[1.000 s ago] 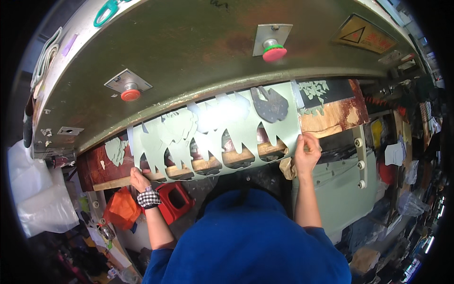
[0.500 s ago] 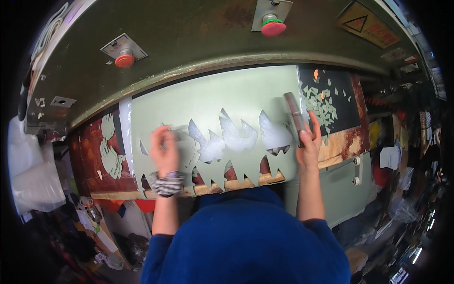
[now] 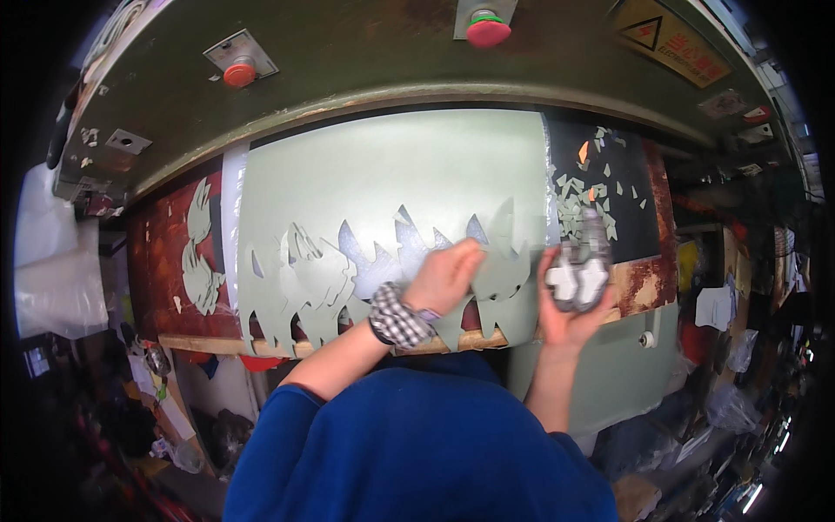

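A pale green sheet lies across the work surface, its near part full of jagged cut-outs. My right hand holds up a metal-walled cutting die with white filling, just right of the sheet. Reaching across to the right, my left hand has its fingers curled closed at the edge of a leaf-shaped cut piece. That piece is blurred and seems pinched at the fingertips. Left of this hand, a loose pile of cut pieces rests on the sheet.
A dark green machine beam spans the far side, bearing a left red button and a right red button. Small scraps litter the black mat at right. More cut pieces lie at left. A wooden edge runs along the front.
My left hand has swung from the pile at left over to the cut piece at right. The die in my right hand has tipped, turning its white-filled face into view.
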Demonstrator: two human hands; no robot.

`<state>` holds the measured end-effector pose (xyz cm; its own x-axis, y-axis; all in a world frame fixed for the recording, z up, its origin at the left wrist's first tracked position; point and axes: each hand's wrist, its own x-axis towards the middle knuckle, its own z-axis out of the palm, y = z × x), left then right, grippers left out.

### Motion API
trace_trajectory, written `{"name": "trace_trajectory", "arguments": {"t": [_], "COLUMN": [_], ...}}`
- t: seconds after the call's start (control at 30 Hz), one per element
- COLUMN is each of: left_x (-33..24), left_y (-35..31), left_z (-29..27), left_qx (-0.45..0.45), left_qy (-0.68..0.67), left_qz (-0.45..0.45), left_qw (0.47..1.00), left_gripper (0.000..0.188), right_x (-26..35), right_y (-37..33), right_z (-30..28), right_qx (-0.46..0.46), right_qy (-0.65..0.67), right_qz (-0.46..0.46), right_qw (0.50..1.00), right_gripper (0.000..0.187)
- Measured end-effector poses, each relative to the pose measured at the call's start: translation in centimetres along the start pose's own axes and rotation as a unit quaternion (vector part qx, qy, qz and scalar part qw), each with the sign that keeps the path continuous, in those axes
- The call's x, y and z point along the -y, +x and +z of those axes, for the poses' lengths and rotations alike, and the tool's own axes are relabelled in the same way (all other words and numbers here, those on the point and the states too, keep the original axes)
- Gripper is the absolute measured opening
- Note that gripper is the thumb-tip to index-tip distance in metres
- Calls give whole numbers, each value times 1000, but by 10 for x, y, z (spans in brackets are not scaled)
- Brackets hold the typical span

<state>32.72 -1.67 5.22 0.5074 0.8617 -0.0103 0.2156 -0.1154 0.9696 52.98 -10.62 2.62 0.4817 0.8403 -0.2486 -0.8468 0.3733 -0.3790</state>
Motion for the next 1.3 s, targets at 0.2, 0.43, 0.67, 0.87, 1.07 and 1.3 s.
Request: {"name": "trace_trajectory", "arguments": {"t": [0.2,0.43,0.67,0.87,1.07,1.3], "left_x": [20,7,-9,-10,-1,62], "left_y": [-51,-89,-133,-176,-198,-150], "left_z": [-49,-77,-98,-140,-173,-188], "left_qx": [-32,5,-13,37,-113,-289], "left_qy": [42,36,-31,2,57,310], "left_qz": [-25,-62,42,34,82,-5], "left_qw": [998,997,999,999,989,906], "left_gripper": [18,20,13,15,15,17], "right_x": [70,36,-110,-138,-133,-138], "right_y": [15,-17,-94,-118,-56,-99], "right_z": [-58,-12,86,80,87,30], "right_qx": [-169,0,409,362,-101,198], "right_qy": [-494,-850,-650,-558,-390,-678], "right_qz": [-294,-382,-80,90,-51,35], "right_qw": [800,361,636,741,914,707], "right_gripper": [61,59,43,13,41,11]}}
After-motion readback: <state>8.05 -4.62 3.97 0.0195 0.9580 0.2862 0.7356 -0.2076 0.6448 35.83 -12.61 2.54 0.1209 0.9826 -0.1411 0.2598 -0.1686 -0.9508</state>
